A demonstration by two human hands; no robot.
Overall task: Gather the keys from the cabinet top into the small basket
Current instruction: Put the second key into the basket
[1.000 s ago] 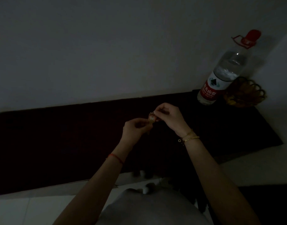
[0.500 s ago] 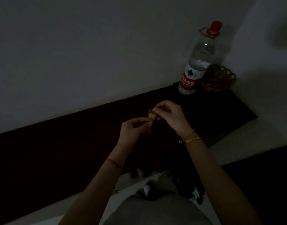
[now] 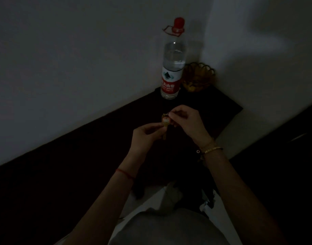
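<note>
A: Why are both hands up over the counter (image 3: 98, 156)?

B: The left hand (image 3: 144, 137) and right hand (image 3: 184, 121) pinch the keys (image 3: 165, 120) between closed fingers (image 3: 174, 114), probably sorting them. The small basket (image 3: 199, 76) waits in the far right corner.

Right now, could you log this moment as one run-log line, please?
both hands: left hand, right hand pinch keys | basket: by bottle | cabinet top

Water bottle (image 3: 172, 71) red label: white Chinese characters, too dim to read.
</note>
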